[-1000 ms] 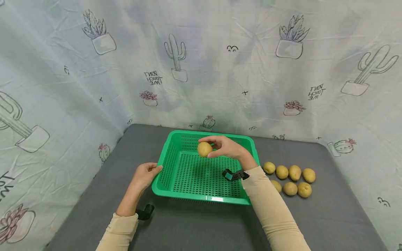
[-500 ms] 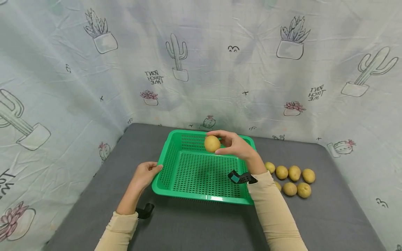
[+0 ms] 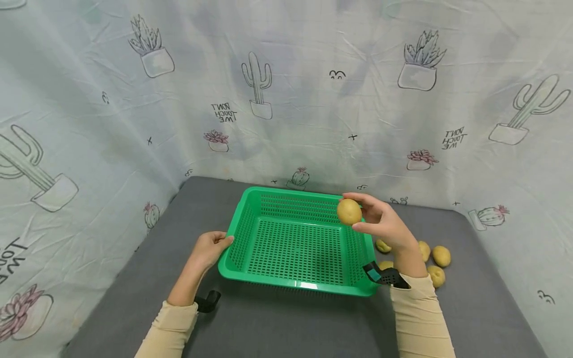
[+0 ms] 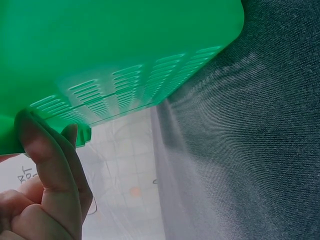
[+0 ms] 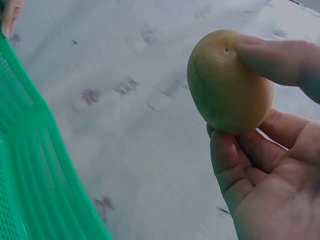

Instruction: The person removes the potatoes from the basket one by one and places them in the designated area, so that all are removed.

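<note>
A green plastic basket with slotted walls and base stands on the table; nothing lies inside it. My left hand grips its left rim, thumb on top and fingers beneath, as the left wrist view shows with the fingers under the edge. Between thumb and fingertips my right hand pinches a yellow-brown potato over the basket's far right corner. The right wrist view has this potato close up, the thumb pressed on its upper end.
More potatoes lie on the grey cloth-covered table to the right of the basket, some hidden behind my right hand and wrist. A pale curtain printed with cacti hangs behind and at the sides.
My right hand has carried the potato rightward, from above the basket's middle to its far right corner. The left hand keeps its hold on the rim. The head view has shifted slightly.
</note>
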`<state>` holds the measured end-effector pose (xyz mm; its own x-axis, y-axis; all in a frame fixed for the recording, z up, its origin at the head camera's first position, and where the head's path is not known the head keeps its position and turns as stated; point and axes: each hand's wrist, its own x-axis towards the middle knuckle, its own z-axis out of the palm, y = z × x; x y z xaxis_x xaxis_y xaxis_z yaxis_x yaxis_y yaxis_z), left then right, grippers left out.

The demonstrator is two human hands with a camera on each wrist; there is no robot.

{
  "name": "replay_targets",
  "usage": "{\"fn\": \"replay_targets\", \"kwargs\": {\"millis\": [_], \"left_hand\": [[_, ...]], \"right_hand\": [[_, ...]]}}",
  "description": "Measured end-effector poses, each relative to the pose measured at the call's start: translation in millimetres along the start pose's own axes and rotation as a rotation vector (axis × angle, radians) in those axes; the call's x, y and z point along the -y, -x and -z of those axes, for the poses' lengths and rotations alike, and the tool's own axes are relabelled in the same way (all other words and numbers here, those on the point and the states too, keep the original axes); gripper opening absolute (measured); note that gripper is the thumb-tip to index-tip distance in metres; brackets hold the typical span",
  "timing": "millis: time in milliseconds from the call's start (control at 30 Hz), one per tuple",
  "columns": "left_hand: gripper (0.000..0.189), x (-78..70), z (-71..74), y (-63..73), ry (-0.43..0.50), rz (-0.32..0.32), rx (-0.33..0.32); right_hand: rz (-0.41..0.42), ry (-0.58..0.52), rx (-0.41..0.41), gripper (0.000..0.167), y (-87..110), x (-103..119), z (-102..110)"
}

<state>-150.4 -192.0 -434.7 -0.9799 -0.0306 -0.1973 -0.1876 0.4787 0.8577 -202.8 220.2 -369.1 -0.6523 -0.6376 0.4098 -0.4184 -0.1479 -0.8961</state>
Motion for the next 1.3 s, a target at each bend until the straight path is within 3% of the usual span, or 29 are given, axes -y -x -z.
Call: {"fn": "replay_targets", "kwargs": {"millis": [133,367,533,667,833,1067,1167,1300], "left_hand": [[0.049,-0.2,0.8,0.4,-0.003,0.0,0.006],[0.049,-1.0,-0.9,0.3,-0.025,-0.001,0.002],[0.048,-1.1,-2.8,0.2,-0.017,0.004,0.003],[0.046,-1.0,-2.8,-0.3,-0.006,0.005,-0.006],[0.048,-0.5,-1.3,-1.0,-0.003,0.002,-0.006],[0.052,0.9,-3.3,-0.8,-0.001,0.017,0.02],[0.053,0.6,-2.1,0.2,-0.008,0.022,0.024],[0.054,-1.1,-0.2,-0.2,-0.008,0.017,0.03]], "right_hand": [[0.023,0.035,-0.058,0.059,24.3,4.7,9.2],[-0.031,0.175,-0.183,0.06,72.9,9.6,26.3],[-0.145,0.262,-0.289,0.059,111.5,8.7,42.3],[-0.211,0.253,-0.374,0.058,140.6,6.0,53.2],[-0.196,0.171,-0.468,0.058,171.8,-1.4,64.8],[-0.242,0.197,-0.622,0.059,214.8,-11.9,74.0],[-0.324,0.244,-0.691,0.059,229.6,-16.2,76.9],[-0.545,0.418,-0.73,0.06,247.0,-20.3,80.4]]}}
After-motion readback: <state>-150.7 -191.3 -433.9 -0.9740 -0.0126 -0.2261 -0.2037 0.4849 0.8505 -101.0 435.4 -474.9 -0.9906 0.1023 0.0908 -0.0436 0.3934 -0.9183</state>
